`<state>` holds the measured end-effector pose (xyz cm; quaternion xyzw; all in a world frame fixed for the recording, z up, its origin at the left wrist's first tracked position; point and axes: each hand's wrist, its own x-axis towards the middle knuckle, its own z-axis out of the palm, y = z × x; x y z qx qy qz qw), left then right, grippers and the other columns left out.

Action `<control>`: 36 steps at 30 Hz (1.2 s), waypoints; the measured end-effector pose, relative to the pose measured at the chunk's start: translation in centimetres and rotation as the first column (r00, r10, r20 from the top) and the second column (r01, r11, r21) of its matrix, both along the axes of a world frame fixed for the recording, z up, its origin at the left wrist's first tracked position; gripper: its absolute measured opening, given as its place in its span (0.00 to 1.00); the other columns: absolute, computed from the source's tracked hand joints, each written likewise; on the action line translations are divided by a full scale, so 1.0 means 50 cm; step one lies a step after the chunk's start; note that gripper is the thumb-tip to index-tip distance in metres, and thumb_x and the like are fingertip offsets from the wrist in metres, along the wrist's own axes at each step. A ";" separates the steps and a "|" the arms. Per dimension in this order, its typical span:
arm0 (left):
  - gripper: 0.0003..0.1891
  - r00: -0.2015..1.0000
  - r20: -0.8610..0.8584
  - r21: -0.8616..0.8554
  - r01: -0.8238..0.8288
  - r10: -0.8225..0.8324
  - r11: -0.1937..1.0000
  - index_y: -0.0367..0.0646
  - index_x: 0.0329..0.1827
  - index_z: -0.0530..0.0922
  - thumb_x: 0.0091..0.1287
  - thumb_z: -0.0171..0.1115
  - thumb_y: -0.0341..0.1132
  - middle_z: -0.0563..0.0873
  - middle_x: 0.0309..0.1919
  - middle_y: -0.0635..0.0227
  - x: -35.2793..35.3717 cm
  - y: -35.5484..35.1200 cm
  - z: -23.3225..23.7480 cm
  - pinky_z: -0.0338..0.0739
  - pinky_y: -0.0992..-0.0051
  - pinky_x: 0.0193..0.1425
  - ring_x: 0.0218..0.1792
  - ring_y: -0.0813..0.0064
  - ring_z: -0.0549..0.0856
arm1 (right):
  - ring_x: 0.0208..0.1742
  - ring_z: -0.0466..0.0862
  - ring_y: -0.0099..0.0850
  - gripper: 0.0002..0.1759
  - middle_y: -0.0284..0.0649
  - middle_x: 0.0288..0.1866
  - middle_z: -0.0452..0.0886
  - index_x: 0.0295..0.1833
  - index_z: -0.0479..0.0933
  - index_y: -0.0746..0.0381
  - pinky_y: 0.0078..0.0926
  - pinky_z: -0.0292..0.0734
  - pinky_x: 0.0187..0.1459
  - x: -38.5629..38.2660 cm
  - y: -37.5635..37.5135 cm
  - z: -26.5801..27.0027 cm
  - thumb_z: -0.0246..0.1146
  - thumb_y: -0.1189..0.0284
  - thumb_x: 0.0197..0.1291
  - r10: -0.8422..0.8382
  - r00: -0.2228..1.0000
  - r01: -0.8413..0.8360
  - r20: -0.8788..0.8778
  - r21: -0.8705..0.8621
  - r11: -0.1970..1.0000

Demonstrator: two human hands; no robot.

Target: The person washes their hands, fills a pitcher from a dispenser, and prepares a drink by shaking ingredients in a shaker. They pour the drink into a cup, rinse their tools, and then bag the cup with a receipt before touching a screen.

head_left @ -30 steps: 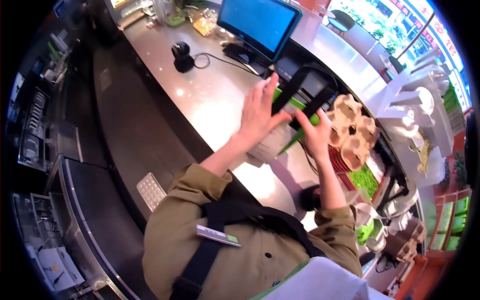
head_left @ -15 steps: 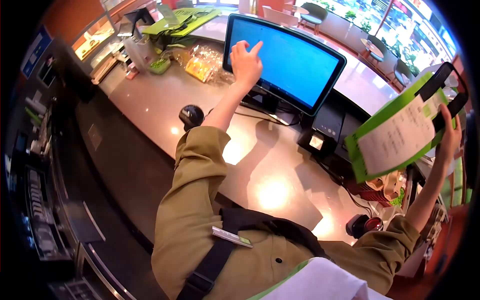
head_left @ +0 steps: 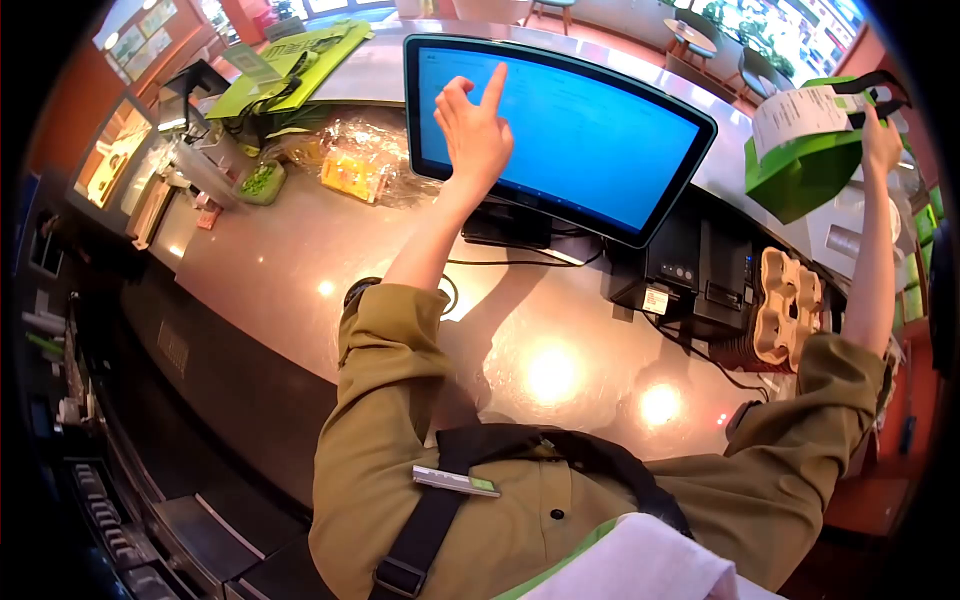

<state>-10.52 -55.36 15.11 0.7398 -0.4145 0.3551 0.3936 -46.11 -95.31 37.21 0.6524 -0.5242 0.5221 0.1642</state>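
Note:
My left hand (head_left: 474,132) is raised in front of the touchscreen monitor (head_left: 580,150), its index finger stretched out over the blue screen and the other fingers loosely bent, with nothing in it. At the far right, my right hand (head_left: 880,148) grips a green bag (head_left: 805,178) by its black handles (head_left: 884,92). A white printed slip (head_left: 800,118) hangs on the bag's front. The bag is held up over the far right part of the counter.
A plastic-wrapped yellow package (head_left: 352,176) and a tub of green pieces (head_left: 262,182) stand left of the monitor. Black printers (head_left: 690,272) and stacked cardboard cup carriers (head_left: 785,310) are at right. Flat green bags (head_left: 290,70) lie at the back left of the counter (head_left: 270,270).
The green bag has moved away from me and up, tilting so that its underside shows more. My left index finger sits nearer the screen's top edge. The view has shifted.

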 end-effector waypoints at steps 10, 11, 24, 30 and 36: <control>0.35 0.997 0.078 0.037 0.013 -0.015 0.999 0.60 0.60 0.68 0.44 0.53 0.21 0.64 0.45 0.56 0.019 -0.002 -0.007 0.60 0.64 0.51 0.46 0.59 0.65 | 0.54 0.73 0.48 0.35 0.50 0.50 0.75 0.50 0.75 0.57 0.41 0.67 0.53 0.036 -0.070 -0.044 0.52 0.40 0.47 -0.089 0.971 0.135 -0.220 0.207 0.969; 0.35 0.996 0.082 0.035 0.019 -0.022 0.999 0.59 0.60 0.68 0.44 0.53 0.21 0.64 0.45 0.56 0.018 -0.004 -0.010 0.60 0.64 0.51 0.46 0.60 0.65 | 0.54 0.73 0.48 0.35 0.51 0.51 0.75 0.49 0.75 0.59 0.41 0.67 0.53 0.040 -0.062 -0.035 0.51 0.41 0.48 -0.080 0.964 0.139 -0.255 0.220 0.966; 0.35 0.998 0.066 0.027 -0.005 0.003 1.000 0.55 0.60 0.67 0.43 0.56 0.21 0.64 0.45 0.55 0.018 0.001 -0.013 0.59 0.62 0.50 0.48 0.58 0.64 | 0.44 0.79 0.46 0.39 0.56 0.38 0.79 0.40 0.75 0.73 0.37 0.69 0.47 0.057 0.049 0.002 0.51 0.42 0.50 0.164 0.861 0.036 -0.482 0.379 0.925; 0.34 0.999 0.040 0.052 -0.006 0.004 0.999 0.54 0.59 0.69 0.43 0.58 0.22 0.64 0.46 0.55 0.014 0.014 -0.020 0.60 0.62 0.50 0.49 0.57 0.64 | 0.41 0.80 0.45 0.41 0.55 0.35 0.79 0.39 0.76 0.73 0.37 0.70 0.45 0.051 0.094 -0.007 0.51 0.39 0.48 0.207 0.894 -0.022 -0.398 0.422 0.906; 0.32 0.998 0.048 0.090 0.042 -0.046 0.995 0.56 0.58 0.71 0.45 0.55 0.22 0.65 0.48 0.54 -0.012 0.011 -0.051 0.60 0.62 0.52 0.49 0.57 0.65 | 0.40 0.80 0.43 0.49 0.54 0.38 0.78 0.47 0.71 0.72 0.35 0.71 0.45 0.036 0.107 -0.028 0.50 0.32 0.43 0.164 0.911 -0.044 -0.379 0.305 0.951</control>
